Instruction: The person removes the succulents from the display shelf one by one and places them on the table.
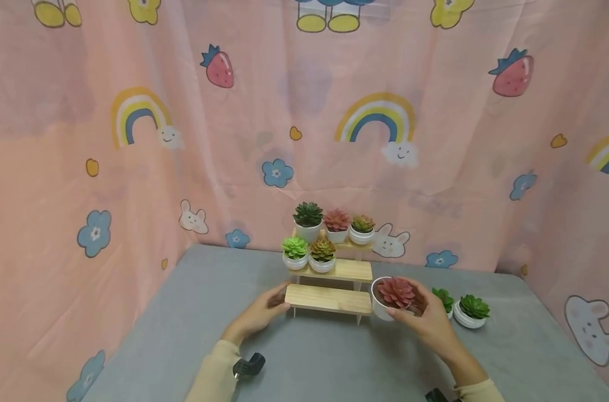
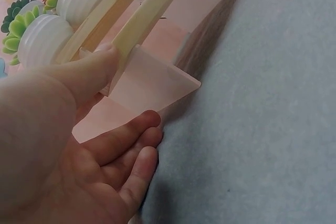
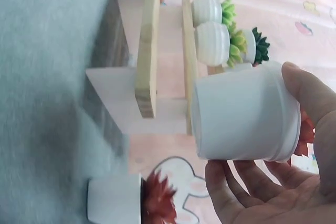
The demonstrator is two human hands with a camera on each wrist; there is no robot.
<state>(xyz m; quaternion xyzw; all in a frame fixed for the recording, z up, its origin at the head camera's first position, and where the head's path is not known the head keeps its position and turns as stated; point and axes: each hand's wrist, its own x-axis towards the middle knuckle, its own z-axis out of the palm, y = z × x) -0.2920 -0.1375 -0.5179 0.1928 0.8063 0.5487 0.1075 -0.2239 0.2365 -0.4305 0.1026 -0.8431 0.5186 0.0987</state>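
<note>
Head: right hand (image 1: 430,321) grips white-potted red succulent (image 1: 396,293), raised, fingers curled round pot, just beside right end of wooden stand's (image 1: 329,299) lowest step, toward the surface's (image 1: 193,312) far edge. Left hand (image 1: 258,314) pinches that step's left end; index fingertip indistinct. Right hand partly hides one green plant (image 1: 444,300). Right wrist: second red plant (image 3: 157,200), cut off at bottom.

Red succulent (image 1: 397,291) — white pot (image 3: 244,116), raised, roughly upright, beside three-tiered wooden stand (image 1: 329,298)
</note>
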